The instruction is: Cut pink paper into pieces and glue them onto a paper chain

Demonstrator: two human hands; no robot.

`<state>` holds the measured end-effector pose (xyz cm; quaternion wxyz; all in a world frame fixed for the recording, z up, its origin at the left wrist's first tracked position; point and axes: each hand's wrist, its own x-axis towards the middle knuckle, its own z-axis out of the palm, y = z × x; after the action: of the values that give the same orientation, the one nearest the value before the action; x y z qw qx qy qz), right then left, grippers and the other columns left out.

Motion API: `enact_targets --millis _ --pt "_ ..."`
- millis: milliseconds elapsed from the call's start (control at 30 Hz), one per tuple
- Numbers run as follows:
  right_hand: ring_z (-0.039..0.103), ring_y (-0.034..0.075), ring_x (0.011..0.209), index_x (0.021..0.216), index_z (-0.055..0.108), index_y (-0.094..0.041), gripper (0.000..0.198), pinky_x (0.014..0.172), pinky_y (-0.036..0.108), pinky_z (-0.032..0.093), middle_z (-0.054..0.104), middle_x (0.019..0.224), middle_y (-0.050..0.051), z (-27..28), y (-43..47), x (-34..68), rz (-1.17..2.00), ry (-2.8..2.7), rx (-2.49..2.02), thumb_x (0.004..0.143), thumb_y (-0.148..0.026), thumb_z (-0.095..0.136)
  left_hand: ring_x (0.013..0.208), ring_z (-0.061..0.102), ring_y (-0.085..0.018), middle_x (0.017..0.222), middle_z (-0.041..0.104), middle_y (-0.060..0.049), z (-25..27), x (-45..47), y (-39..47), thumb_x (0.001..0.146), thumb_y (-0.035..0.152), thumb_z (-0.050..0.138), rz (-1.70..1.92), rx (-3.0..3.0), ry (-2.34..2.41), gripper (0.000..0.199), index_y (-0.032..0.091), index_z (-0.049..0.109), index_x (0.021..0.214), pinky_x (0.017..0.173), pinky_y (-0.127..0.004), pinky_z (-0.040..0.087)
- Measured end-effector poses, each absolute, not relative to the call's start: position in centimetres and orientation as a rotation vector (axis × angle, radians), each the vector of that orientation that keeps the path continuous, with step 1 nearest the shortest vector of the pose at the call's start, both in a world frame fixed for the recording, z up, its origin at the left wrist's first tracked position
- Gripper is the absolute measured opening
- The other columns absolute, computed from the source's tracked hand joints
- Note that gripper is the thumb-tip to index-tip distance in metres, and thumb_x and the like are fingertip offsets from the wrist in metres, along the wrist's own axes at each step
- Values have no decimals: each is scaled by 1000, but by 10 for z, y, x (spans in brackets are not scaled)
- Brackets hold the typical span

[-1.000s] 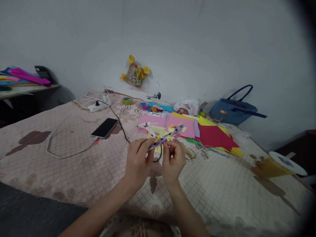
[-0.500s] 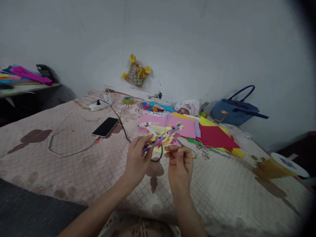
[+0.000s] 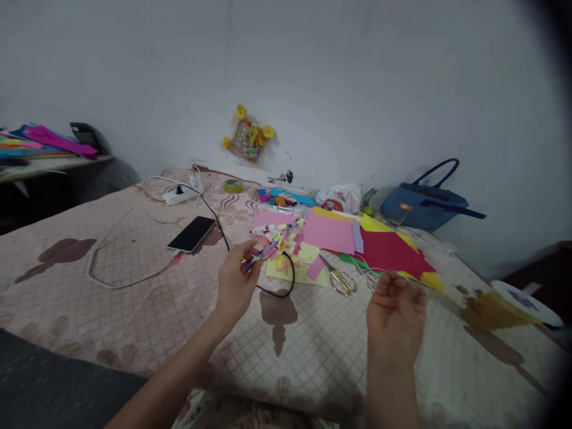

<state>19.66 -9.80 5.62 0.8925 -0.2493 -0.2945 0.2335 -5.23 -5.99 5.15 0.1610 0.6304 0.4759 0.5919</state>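
My left hand [image 3: 239,274] is closed on the lower end of a purple paper-wrapped stick [image 3: 255,260]. Small yellow and pink paper pieces sit along the stick, which slants up to the right. My right hand [image 3: 397,310] is raised well to the right, palm up with fingers curled together; whatever may be between the fingertips is too small to make out. Behind the stick lies a white hot glue gun [image 3: 264,229]. Gold-handled scissors [image 3: 342,281] rest between the hands, beside a yellow sheet [image 3: 295,275] with paper scraps.
Pink paper [image 3: 328,232] and red paper [image 3: 393,250] lie further back. A phone [image 3: 192,233] on a cable and a power strip [image 3: 181,193] are at left. A blue bag [image 3: 422,205] leans by the wall. A yellow spool-like roll [image 3: 491,307] stands at right.
My right hand has moved away from the stick, off to the right. My left hand, still holding the stick, has shifted slightly left and down. The scissors now show fully.
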Motion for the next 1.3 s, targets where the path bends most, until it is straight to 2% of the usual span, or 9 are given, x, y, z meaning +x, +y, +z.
enact_targets --millis 167,400,800,967,1300 --pt "60 7 72 69 55 -21 11 78 26 49 56 68 -6 43 -85 230 413 -573 -560 77 -23 62 78 55 -13 89 59 -4 48 -58 -50 76 19 55 1708 1641 1297 33 19 52 109 69 -27 46" --pt "62 9 71 75 55 -19 17 70 25 50 59 67 -6 27 -70 193 774 -615 -709 70 -27 69 82 56 -14 89 57 -3 51 -61 -37 72 27 62 1663 1468 1157 37 19 53 107 69 -25 44" --pt "59 12 67 75 54 -18 21 64 28 50 58 68 -2 -1 -66 171 914 -739 -802 71 -34 66 86 56 -14 93 57 -4 84 -65 -29 71 27 64 1695 1466 918 38 19 54 107 73 -24 45" --pt "59 11 66 75 53 -19 22 63 25 49 58 66 -4 -11 -66 171 955 -739 -810 70 -35 67 83 56 -12 94 60 -4 91 -64 -21 70 26 67 1702 1332 811 39 18 55 106 68 -21 44" --pt "58 11 64 74 54 -19 23 60 24 48 58 66 -3 -16 -69 168 1000 -733 -825 70 -37 68 74 59 -12 90 64 -5 86 -62 -11 65 21 71 1439 965 633 35 19 61 99 63 -22 44"
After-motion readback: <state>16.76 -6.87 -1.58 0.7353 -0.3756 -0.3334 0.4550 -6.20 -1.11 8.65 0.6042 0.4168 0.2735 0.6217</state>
